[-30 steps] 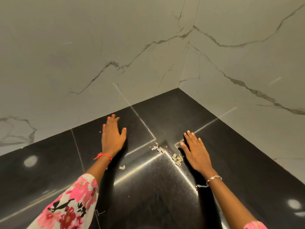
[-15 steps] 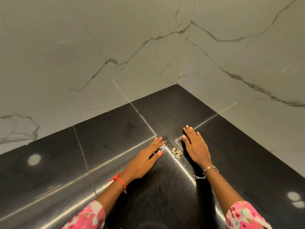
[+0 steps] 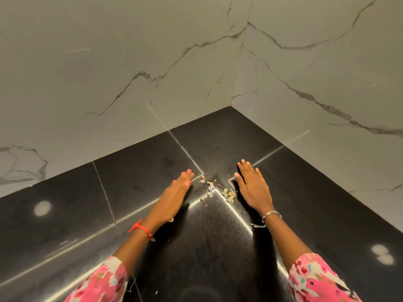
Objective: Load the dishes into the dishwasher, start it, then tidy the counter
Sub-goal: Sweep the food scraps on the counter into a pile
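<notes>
At the near edge of the black bench (image 3: 87,214), two floral pink sleeves (image 3: 102,282) frame the view, with a red thread (image 3: 140,228) on the left wrist and a silver bracelet (image 3: 271,214) on the right. Further in, the left hand (image 3: 174,197) is turned on its edge, fingers straight, its grip slack and empty. The right hand (image 3: 253,188) lies palm-down, fingers straight, its grip holding nothing either. Between them lies a small heap of scraps (image 3: 216,190) — just beside both hands. Beyond, the bench corner meets the marbled wall (image 3: 109,73).

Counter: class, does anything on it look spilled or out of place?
Yes. Small pale and pink scraps lie scattered on the black counter near its far corner, between the left hand and the right hand. They are loose litter on a polished surface.
</notes>
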Motion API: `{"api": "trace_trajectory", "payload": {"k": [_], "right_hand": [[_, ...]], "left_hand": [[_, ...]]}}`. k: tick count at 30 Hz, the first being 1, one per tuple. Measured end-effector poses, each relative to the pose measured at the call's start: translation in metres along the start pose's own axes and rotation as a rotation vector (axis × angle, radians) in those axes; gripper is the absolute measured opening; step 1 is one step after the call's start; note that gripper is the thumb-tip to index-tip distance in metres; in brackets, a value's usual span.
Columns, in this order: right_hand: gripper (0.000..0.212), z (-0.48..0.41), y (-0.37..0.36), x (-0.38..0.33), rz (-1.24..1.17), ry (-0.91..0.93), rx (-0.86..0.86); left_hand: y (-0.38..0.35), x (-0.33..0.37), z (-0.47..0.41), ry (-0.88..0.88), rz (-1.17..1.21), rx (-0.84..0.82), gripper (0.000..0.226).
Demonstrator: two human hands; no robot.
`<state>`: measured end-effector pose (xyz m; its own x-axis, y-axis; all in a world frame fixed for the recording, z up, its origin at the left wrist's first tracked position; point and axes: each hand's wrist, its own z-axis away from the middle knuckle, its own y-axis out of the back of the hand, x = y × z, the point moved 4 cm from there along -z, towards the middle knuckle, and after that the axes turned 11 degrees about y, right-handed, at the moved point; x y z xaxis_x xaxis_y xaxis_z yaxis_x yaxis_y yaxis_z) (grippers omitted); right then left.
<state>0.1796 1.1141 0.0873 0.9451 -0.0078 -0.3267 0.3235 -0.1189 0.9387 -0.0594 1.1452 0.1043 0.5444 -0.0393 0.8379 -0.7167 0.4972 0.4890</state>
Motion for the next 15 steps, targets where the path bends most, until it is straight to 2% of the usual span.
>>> {"api": "trace_trajectory", "payload": {"k": [3,5,8,9,11,13,15], "right_hand": [[0.065,-0.001,-0.005,-0.006,0.093,-0.032,-0.094],[0.07,0.001,-0.011,-0.026,0.053,-0.026,-0.125],[0.086,0.019,-0.022,-0.076,-0.027,0.121,-0.136],[0.085,0.028,-0.024,-0.092,-0.068,0.175,-0.148],[0.07,0.04,-0.026,-0.113,-0.246,0.261,-0.206],[0.058,0.035,-0.019,-0.12,-0.504,0.265,-0.22],[0.056,0.013,-0.014,-0.11,-0.542,0.217,-0.153]], "left_hand": [[0.048,-0.03,0.023,0.086,-0.018,0.269,0.042],[0.067,-0.057,0.043,0.138,-0.173,0.337,0.042],[0.066,-0.085,0.066,0.169,-0.482,0.421,0.049],[0.063,-0.088,0.071,0.164,-0.576,0.451,0.057],[0.061,-0.087,0.072,0.16,-0.633,0.486,0.069],[0.062,-0.085,0.071,0.165,-0.625,0.494,0.069],[0.063,-0.084,0.071,0.17,-0.606,0.481,0.063]]}}
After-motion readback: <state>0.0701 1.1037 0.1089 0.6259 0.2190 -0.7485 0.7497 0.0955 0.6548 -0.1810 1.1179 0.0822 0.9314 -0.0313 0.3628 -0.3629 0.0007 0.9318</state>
